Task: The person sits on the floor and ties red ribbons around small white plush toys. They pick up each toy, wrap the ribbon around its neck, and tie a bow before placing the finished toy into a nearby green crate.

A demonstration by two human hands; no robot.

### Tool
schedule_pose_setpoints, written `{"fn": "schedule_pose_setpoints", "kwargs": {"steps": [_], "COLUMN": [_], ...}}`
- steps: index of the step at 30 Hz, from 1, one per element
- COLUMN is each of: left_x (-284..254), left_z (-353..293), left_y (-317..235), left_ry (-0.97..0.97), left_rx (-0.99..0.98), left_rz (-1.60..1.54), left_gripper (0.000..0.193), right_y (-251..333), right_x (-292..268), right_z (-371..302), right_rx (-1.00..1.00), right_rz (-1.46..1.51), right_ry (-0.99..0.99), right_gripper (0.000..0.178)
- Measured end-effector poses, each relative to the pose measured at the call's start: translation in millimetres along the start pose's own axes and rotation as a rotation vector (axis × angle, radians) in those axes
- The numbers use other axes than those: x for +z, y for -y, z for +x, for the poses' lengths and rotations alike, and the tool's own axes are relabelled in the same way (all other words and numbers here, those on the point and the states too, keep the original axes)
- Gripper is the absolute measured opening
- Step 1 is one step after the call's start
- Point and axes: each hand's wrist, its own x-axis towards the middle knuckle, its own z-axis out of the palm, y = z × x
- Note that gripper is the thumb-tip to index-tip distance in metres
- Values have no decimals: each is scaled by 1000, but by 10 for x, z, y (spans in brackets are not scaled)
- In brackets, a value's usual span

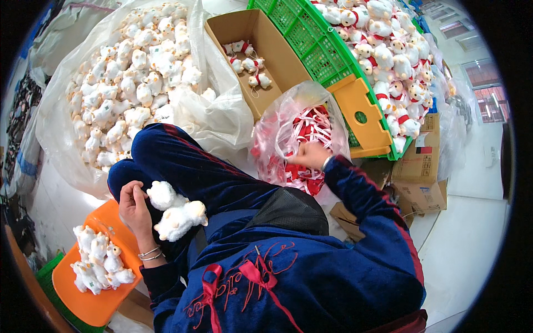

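Two small white plush animals lie together on my thigh. Beside them, my left hand has its fingers curled together; whatever they might hold is hidden. My right hand is in the mouth of a clear plastic bag full of red cloth pieces with white ribbons. Its fingers are pinched on a white ribbon at the bag's left side.
An orange stool at lower left carries several white plush animals. A big plastic sack of plain ones stands far left. Some wearing red lie in a cardboard box; many more fill a green crate. Cartons stand right.
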Motion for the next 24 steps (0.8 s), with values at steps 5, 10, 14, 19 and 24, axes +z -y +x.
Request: {"fn": "schedule_pose_setpoints", "kwargs": {"steps": [5,10,14,19,24], "left_x": [-50,18,655,1884,2813], "left_z": [190,547,665,818,658], "left_y": [-84,-978,-1842,-2068,-1803], "left_ry": [10,101,617,1201,1240], "left_rx": [-147,35,139,135,29], "left_rz": [-123,-158,-69,144,158], "left_gripper": [17,18,19,30,63], "right_y": [-19,-199,-195,34,88], "right_x": [927,852,-49,-1141,-1202], "right_z": [-240,17,-141,-775,-1016], "right_rx": [2,-170,-203,-385,-357], "right_rz": [-40,130,324,842,789], "right_ry": [-153,-166,-671,-755,-808], "right_gripper": [62,27,24,29,26]}}
